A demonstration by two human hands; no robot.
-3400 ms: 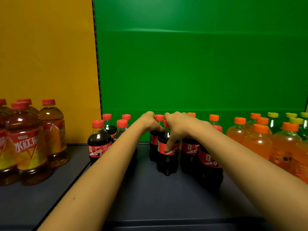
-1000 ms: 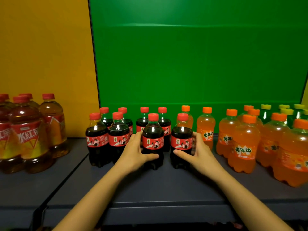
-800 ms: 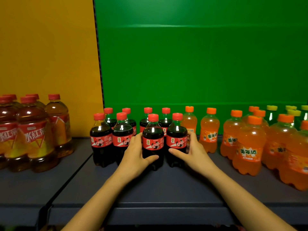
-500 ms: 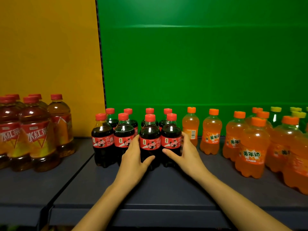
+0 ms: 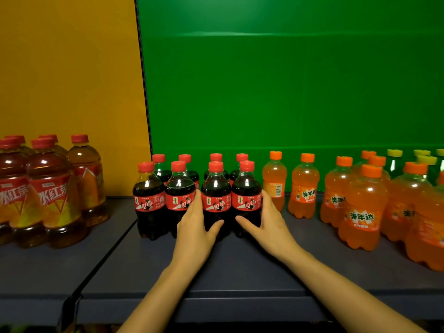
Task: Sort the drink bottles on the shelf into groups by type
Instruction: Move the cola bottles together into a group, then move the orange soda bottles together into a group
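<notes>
Your left hand [image 5: 195,233] and right hand [image 5: 269,227] reach forward onto the dark grey metal shelf [image 5: 228,267] and bracket two bottles in the front row of the cola group. The left hand's fingers lie together and straight against the side of the third front-row dark cola bottle with a red cap and red label [image 5: 215,200], slipped into the gap at its 9 o'clock, with the thumb spread across its base. The right hand's fingers are likewise together, pressed flat on the 3 o'clock side of the fourth front-row cola bottle [image 5: 247,200], thumb splayed along its foot. Neither hand wraps a bottle; both press from the outside, palms facing each other.

The small cola bottles [image 5: 179,198] stand upright at 12 o'clock from your hands, four in front and four behind, packed closely and touching one another. At 9 o'clock, on the adjoining shelf section before the yellow back panel [image 5: 67,68], stand the large amber iced-tea bottles with red caps [image 5: 52,195]. At 3 o'clock the small orange soda bottles with orange caps [image 5: 304,188] spread loosely toward the edge, just beside the colas. Behind them, far at 2 o'clock, are green bottles with yellow caps [image 5: 394,162], before the green back panel [image 5: 288,80].
</notes>
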